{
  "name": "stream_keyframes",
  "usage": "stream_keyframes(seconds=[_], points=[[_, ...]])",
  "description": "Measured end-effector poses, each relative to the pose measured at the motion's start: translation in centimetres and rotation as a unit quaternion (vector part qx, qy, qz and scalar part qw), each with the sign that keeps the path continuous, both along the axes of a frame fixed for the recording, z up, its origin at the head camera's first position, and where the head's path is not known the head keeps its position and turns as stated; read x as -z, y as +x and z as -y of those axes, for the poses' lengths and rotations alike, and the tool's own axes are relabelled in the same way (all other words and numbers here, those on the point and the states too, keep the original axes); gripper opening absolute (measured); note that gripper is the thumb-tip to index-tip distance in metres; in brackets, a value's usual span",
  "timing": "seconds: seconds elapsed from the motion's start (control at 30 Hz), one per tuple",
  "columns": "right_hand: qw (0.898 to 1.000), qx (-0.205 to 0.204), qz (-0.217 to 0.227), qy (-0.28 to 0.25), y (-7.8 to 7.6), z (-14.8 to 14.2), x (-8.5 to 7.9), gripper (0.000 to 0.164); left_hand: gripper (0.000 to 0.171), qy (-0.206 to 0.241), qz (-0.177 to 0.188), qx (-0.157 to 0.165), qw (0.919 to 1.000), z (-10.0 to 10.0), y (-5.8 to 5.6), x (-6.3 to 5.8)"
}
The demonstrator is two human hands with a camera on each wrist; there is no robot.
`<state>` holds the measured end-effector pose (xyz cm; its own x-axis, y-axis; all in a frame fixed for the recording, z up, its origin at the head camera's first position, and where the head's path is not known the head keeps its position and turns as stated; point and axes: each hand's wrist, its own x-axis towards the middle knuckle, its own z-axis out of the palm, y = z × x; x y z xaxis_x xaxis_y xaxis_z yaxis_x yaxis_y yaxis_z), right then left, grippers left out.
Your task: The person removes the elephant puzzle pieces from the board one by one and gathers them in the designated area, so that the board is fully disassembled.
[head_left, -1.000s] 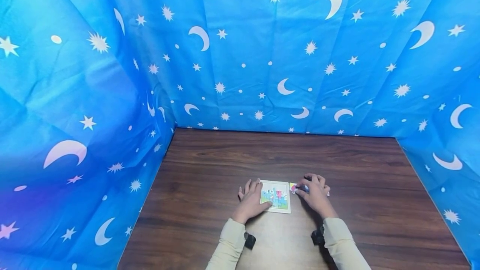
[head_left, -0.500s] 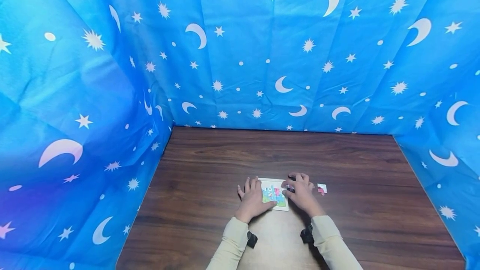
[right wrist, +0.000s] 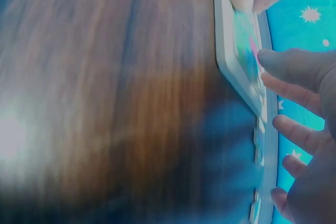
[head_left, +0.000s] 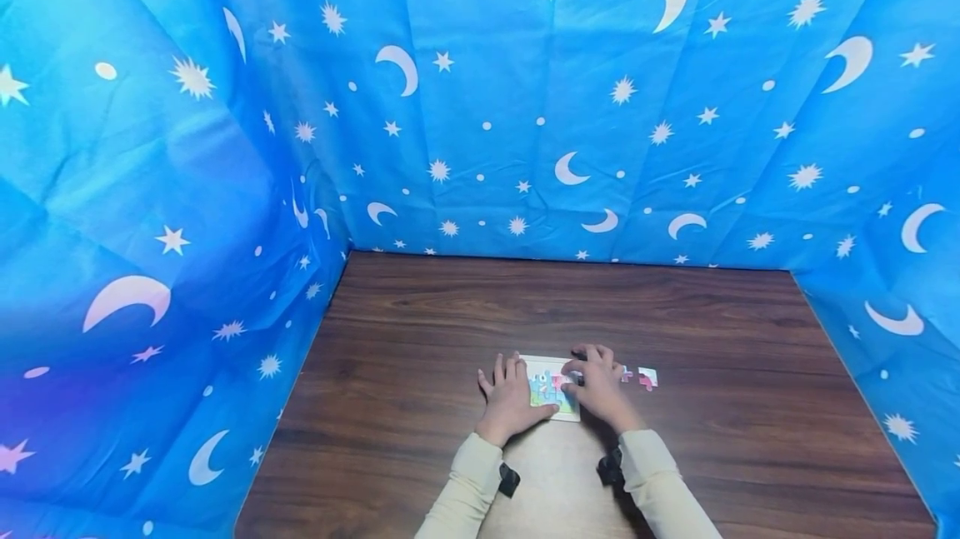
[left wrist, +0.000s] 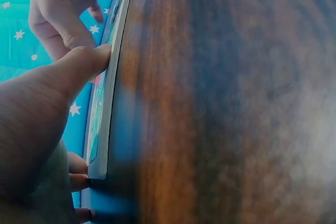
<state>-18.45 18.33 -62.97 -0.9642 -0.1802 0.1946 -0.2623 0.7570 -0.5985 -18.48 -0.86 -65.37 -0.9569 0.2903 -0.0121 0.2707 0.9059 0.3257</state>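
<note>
A small square jigsaw puzzle in a pale frame (head_left: 567, 418) lies on the table, its picture (head_left: 542, 393) green, blue and pink. My left hand (head_left: 507, 410) rests over its left side, fingers straight and spread, with the thumb (left wrist: 86, 59) on the near border. At the puzzle's right side, my right hand (head_left: 603, 389) has thumb and index finger close together on the picture, pinching a puzzle piece mostly hidden beneath them. Its other fingers (right wrist: 299, 132) spread loosely above the table.
Two loose puzzle pieces lie right of the frame: a pink-and-white one (head_left: 647, 378) and another (head_left: 627, 374) partly behind my right hand. The dark wooden table (head_left: 420, 314) meets a blue moon-and-star curtain (head_left: 480, 147) at the back and sides.
My right hand has moved left from the loose pieces onto the puzzle's right side, uncovering pieces it hid before. My left hand stays on the frame, its thumb slightly further right.
</note>
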Motion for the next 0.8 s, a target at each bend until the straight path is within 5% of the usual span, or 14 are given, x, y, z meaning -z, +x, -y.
stream_keyframes(seconds=[0.3,0.53,0.8], points=[[0.999,-0.024,0.008,0.029,0.0,-1.1,-0.1,0.016,0.112,-0.005,-0.008,-0.016,0.9998,-0.1,-0.1,-0.1],[1.000,-0.018,0.002,0.003,-0.3,-1.1,-0.6,0.012,0.113,0.005,0.009,-0.019,0.9998,-0.4,-0.1,-0.7],[1.000,-0.003,0.024,0.000,-0.3,-0.8,-0.6,0.013,0.081,0.043,0.011,-0.012,0.9990,-0.4,0.0,-0.6]])
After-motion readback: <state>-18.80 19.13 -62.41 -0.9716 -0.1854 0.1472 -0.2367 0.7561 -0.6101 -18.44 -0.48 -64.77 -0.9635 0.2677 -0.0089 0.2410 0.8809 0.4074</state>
